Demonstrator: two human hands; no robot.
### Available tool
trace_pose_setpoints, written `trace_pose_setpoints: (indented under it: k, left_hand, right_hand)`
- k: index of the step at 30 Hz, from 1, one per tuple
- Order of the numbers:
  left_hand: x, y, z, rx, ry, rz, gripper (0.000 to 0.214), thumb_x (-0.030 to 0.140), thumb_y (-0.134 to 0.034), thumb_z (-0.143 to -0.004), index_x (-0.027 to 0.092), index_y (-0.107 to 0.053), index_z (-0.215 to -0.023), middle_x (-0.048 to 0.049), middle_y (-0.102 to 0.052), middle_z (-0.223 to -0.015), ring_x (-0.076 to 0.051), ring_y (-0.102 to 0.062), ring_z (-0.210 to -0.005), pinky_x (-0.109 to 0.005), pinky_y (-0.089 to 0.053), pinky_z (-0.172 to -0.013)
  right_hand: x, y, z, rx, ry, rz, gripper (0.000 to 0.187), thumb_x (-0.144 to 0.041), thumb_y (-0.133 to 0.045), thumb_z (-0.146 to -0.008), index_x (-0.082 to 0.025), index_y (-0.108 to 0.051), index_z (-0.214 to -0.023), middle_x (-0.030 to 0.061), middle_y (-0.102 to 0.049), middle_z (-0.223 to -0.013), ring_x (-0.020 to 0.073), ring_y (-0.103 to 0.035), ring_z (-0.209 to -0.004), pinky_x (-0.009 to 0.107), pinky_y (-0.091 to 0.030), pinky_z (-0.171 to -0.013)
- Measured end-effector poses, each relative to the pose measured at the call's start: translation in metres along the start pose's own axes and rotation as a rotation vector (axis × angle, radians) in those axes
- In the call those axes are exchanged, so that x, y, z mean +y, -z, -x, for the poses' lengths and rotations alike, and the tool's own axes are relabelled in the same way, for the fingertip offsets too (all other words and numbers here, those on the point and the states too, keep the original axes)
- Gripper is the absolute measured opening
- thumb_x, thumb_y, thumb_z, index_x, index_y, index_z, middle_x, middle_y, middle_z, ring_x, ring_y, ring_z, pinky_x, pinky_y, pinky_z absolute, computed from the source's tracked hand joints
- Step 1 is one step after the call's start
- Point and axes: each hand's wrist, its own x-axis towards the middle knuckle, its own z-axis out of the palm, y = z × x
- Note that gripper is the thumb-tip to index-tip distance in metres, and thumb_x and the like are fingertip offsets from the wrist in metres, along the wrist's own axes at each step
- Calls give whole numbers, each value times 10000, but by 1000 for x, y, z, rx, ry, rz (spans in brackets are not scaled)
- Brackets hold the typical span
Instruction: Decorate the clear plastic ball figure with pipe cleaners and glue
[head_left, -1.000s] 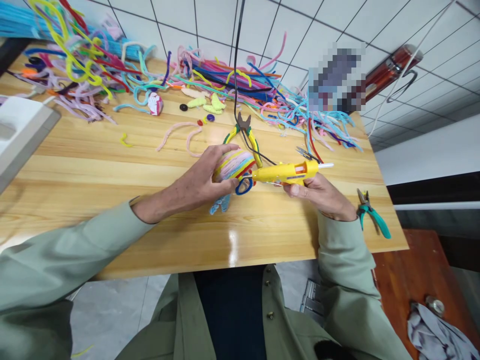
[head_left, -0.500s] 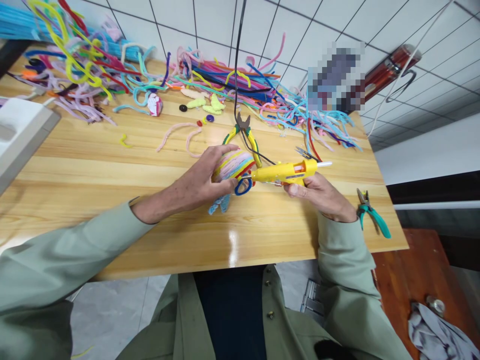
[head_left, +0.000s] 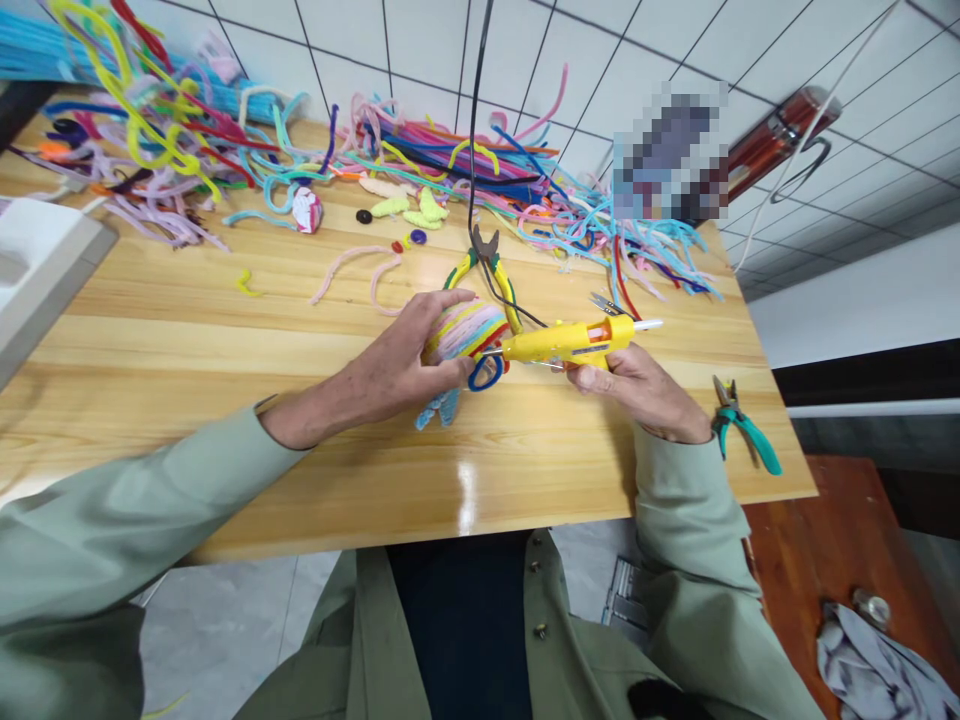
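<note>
Left hand (head_left: 416,345) grips striped ball (head_left: 466,330), likely light, soft: hold sides; right hand (head_left: 645,390) grips glue gun (head_left: 551,343) handle.

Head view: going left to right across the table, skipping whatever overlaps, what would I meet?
White box → yellow scrap → left hand → glue gun → teal pliers.

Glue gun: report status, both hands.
Left hand holds striped ball. Right hand holds glue gun, nozzle by blue ring. Pliers just beyond ball, cord crossing them.
</note>
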Motion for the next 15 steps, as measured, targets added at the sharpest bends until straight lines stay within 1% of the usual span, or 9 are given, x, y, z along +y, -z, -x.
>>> trace_pose_setpoints:
  k: [3,6,9,11,13,15]
  left_hand:
    - [1,0,0,-5,15,2,734,456,-661,-916,180,-539,-1585,-147,-609,-1569,-389,-599,-1396,-569,-473,-1277]
    - [0,0,1,0,33,25,759,465,-674,-903,187,-534,-1596,-148,-592,-1584,-383,-605,-1386,-560,-480,-1275]
    - [-5,0,2,1,56,54,769,471,-701,-905,203,-521,-1602,-150,-614,-1545,-373,-627,-1338,-567,-500,-1253]
    - [-7,-1,2,-3,69,62,765,497,-714,-915,211,-520,-1597,-150,-628,-1516,-371,-641,-1296,-573,-536,-1205]
    - [-7,0,2,-14,77,59,789,550,-717,-916,203,-516,-1596,-159,-629,-1501,-370,-655,-1248,-568,-577,-1138]
    - [-6,0,1,-31,98,21,804,574,-693,-918,189,-508,-1600,-166,-625,-1502,-362,-666,-1223,-559,-593,-1108]
  right_hand:
    - [1,1,-1,36,5,-46,467,-686,-842,-919,-224,-782,-891,25,-717,-841,176,-605,-745,331,-512,-734]
    - [5,7,-4,167,40,-169,504,-725,-855,-885,-229,-770,-917,4,-683,-762,157,-557,-658,317,-472,-654]
    - [17,21,-10,385,59,-301,485,-694,-890,-856,-252,-695,-884,-9,-688,-780,149,-586,-647,299,-481,-633]
    - [32,35,-14,547,45,-348,484,-664,-899,-842,-261,-631,-857,-14,-701,-830,148,-629,-672,288,-516,-647]
    - [50,52,-16,712,0,-334,465,-635,-877,-844,-260,-602,-841,-20,-690,-807,148,-636,-674,278,-536,-647]
    - [68,69,-15,914,-100,-277,390,-526,-802,-910,-248,-564,-776,-26,-659,-748,132,-594,-643,255,-505,-613]
